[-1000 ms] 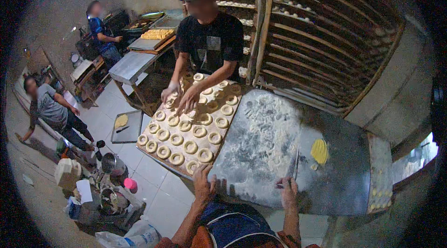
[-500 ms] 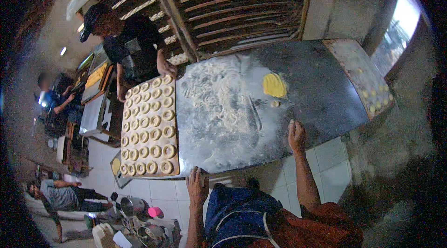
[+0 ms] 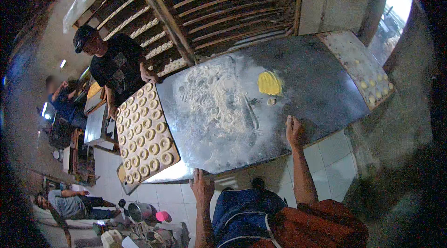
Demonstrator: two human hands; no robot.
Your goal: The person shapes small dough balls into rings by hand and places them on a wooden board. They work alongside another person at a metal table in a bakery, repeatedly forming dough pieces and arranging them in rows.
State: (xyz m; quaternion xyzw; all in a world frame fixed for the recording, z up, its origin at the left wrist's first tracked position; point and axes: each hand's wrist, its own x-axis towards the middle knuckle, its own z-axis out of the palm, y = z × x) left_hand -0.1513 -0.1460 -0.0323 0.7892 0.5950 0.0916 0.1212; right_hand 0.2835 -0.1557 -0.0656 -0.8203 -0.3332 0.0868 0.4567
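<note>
The person's left hand (image 3: 202,186) is at the near edge of the metal table (image 3: 316,76), fingertips at the rim; whether they are clamped on it, I cannot tell. The right hand (image 3: 295,132) is farther right, over the table's near side, with its fingers curled in together — too small to tell whether anything sits inside them. Beyond that hand, a little to its left, the yellow mass (image 3: 269,83) lies flattened on the table, with a small pale lump (image 3: 271,102) just beside it on the near side. White flour (image 3: 209,90) is spread over the table's left half. At its left end is a board (image 3: 176,154) set with rows of dough rings (image 3: 149,134), and a co-worker (image 3: 118,66) in a black cap has both hands at its far side. At the right end, another board (image 3: 342,55) bears small pale yellow balls (image 3: 371,98), and a wooden rack (image 3: 160,13) stands behind the table
</note>
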